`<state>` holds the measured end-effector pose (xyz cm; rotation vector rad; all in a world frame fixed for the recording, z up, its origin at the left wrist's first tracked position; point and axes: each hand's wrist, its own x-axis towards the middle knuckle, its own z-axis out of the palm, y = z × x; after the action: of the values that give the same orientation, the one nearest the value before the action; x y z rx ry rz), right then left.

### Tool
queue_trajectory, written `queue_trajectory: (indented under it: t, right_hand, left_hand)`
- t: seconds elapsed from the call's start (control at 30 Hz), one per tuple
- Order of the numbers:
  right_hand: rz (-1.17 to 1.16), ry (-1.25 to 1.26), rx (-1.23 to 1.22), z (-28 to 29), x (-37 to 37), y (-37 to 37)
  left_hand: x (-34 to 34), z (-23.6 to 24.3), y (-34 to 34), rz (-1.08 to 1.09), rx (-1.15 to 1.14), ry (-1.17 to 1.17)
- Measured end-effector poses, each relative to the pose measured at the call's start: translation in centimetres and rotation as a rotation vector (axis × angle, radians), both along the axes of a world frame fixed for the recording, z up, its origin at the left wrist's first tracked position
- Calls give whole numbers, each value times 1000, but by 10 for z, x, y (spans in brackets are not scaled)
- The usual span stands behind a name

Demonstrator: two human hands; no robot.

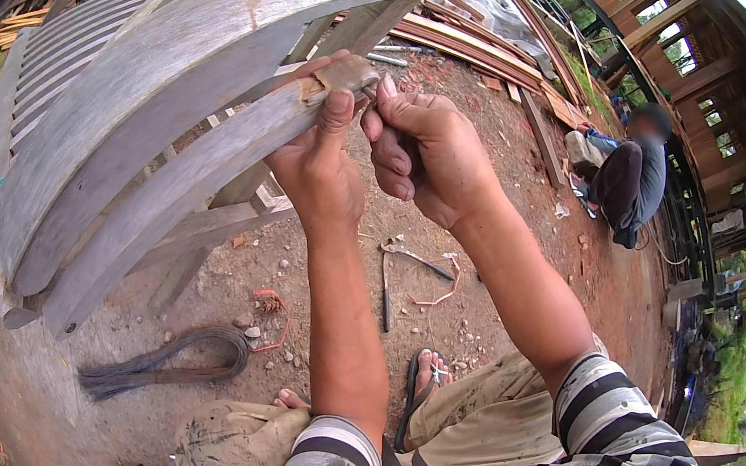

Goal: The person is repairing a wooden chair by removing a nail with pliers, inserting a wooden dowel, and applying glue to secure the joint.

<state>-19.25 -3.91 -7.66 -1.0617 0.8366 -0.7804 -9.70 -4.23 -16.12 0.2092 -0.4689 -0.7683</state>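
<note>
Left hand point(319, 176) grips the slat point(194, 177) end; right hand point(424, 154) pinches something small there. A slip could splinter fingers.

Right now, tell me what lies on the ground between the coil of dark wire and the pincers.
In the head view, a small tangle of red wire and a few pebbles lie on the dirt between the wire coil and the pincers.

Short sleeves point(329, 463) striped grey, white and black cover the upper arms; forearms and both hands are bare. Below the sleeves, dusty khaki trousers point(475, 419), and beyond them a dark flip-flop point(414, 389) on one foot
</note>
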Motion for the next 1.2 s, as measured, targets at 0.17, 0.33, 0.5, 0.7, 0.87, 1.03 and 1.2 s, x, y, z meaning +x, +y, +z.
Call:
queue_trajectory:
  t: [0.17,0.33,0.5,0.7,0.87,1.03,1.2]
  right_hand:
    - [-188,912,-1167,0,2,8]
    - [-214,974,-1453,-1,3,1]
    - [-47,218,-233,0,5,-1]
    - [-155,834,-1102,-9,-3,-2]
    - [-211,977,-1549,-5,-4,-5]
    - [-49,145,-174,-5,4,-3]
    - [-83,493,-496,-5,5,1]
  left_hand:
    - [4,6,4,29,10,4]
    - [1,8,5,18,18,24]
    - [-2,0,1,22,38,17]
    - [-1,-2,1,44,37,36]
    - [-1,5,3,48,32,-8]
    - [-4,1,1,10,30,38]
    - [1,-1,3,6,43,46]
